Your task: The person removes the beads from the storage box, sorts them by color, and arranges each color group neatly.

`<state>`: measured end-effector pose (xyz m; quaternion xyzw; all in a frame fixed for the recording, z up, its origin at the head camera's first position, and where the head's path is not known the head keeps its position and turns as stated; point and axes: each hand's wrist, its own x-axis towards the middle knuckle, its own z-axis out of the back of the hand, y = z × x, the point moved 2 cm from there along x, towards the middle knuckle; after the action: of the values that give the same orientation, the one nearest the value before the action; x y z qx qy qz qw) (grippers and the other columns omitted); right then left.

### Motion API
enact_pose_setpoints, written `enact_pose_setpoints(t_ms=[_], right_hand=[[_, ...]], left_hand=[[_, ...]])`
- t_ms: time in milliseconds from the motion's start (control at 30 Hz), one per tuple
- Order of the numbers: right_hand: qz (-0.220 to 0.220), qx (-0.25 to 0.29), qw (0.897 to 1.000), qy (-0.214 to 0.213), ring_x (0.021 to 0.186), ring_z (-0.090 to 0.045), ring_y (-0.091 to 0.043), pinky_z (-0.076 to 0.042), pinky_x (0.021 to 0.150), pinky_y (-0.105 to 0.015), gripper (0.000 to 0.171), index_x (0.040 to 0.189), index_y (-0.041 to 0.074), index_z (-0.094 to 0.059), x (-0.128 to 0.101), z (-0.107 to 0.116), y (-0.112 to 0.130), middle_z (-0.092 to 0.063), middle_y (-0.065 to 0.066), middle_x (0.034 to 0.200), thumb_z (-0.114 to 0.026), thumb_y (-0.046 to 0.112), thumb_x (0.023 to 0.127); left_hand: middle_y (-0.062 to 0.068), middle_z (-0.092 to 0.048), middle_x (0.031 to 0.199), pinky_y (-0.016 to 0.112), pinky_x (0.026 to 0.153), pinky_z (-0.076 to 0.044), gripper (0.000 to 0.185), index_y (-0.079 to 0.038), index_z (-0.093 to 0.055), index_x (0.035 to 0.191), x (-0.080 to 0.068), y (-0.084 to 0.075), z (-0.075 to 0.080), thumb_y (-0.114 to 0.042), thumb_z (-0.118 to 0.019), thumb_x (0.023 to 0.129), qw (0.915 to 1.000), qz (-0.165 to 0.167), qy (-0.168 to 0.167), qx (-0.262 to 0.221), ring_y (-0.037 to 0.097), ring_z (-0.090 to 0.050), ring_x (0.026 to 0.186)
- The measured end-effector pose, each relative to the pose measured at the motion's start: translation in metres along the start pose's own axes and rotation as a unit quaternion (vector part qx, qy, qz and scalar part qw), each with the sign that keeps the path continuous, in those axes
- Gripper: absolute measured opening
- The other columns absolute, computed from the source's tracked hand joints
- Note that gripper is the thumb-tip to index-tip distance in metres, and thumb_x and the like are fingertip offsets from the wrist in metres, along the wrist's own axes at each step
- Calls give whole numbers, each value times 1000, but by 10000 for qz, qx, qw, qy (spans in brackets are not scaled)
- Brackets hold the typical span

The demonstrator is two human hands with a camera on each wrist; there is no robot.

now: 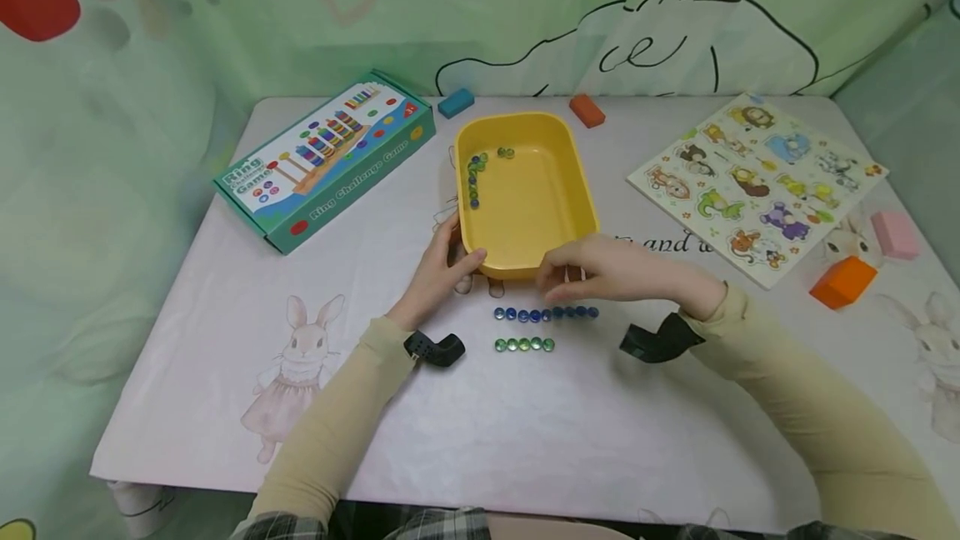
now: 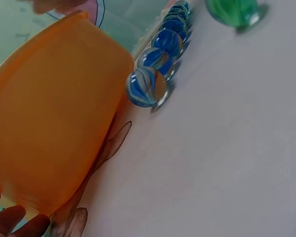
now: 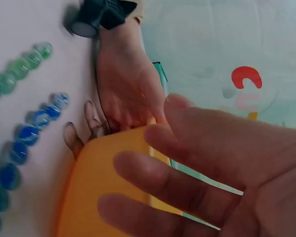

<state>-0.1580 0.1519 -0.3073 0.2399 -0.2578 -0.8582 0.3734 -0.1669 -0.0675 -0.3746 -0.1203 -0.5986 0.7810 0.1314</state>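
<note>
Marbles lay in two short rows on the bench (image 1: pixel 225 340) near me: a blue row (image 1: pixel 546 313) and, just nearer, a green row (image 1: pixel 524 345). From the head view I saw the yellow tray (image 1: pixel 525 261) standing just beyond the blue row, with a few more marbles (image 1: pixel 476 173) gathered along its far left inner wall.

My left hand (image 1: pixel 442 269) held the tray's near left corner, thumb on the rim and fingers curled around the outer wall; the right wrist view showed it clasped against that corner. In the left wrist view only the fingertips (image 2: pixel 12 222) showed, at the tray's lower edge.

My right hand (image 1: pixel 607 269) hovered over the tray's near right corner, just above the blue row. In the right wrist view its fingers (image 3: pixel 187 168) were spread and relaxed, holding nothing I could see; whether they touched the tray I could not tell.

To the left sat a green game box (image 1: pixel 326 158). To the right lay an animal puzzle board (image 1: pixel 757 186), and near it an orange block (image 1: pixel 843 282) and a pink block (image 1: pixel 895 234). At the far edge, behind the tray, lay a blue block (image 1: pixel 456 102) and another orange block (image 1: pixel 587 110). The bench cover carried printed rabbits, and a green curtain hung behind.
</note>
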Motion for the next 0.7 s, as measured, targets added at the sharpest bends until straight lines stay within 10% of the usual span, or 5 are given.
enact_pose_setpoints(t_ms=[267,700], right_hand=[[-175,146,9986,471,80,-51,-16,-43,71,-30,17,103,8,-62,37,30,-8,-58,-1,85,-60,19,90],[-795,136,9962,339,73,-54,-23,-47,66,-29,19,107,5,-61,101,46,-31,-56,-8,87,-58,15,91]], left_hand=[[5,-35,145,39,113,-21,80,-19,-17,148,15,36,-2,-52,-56,86,9997,-246,-80,-8,16,-32,132],[11,-31,148,40,114,-16,71,-11,-15,148,11,21,1,-24,-55,92,10000,6,38,-53,21,-27,136]])
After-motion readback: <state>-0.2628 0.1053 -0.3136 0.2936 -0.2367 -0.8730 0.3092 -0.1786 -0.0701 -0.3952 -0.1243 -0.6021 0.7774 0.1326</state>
